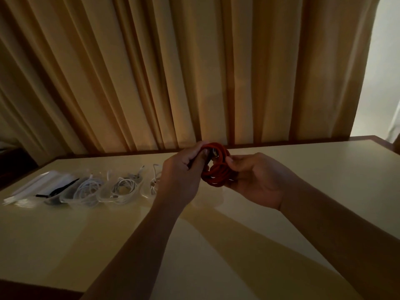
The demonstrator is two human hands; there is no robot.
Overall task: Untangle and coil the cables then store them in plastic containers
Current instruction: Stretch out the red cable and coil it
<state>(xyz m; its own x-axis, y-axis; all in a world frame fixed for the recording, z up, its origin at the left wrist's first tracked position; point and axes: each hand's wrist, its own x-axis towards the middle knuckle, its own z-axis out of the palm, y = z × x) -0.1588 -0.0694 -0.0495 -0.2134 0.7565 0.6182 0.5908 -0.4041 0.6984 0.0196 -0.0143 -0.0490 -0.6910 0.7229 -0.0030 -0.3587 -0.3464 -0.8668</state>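
Head view: both hands are holding a coiled red cable above the table, near its far edge.
Left hand: fingers are curling round the coil's upper loop.
Right hand: fingers are pinching the coil's right side.
Containers: sitting in a row far left, holding white cables.
Open room: tabletop is stretching wide right of the hands.

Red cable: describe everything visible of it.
The red cable is a thin orange-red cord, matte in look, wound into a loose bundle of several loops. It is held up over the table, seemingly clear of it. The left hand grips its upper left part; the right hand cups its right side, thumb on the loops. A dark, slightly shiny bit near the top may be a plug; the dim light hides more.
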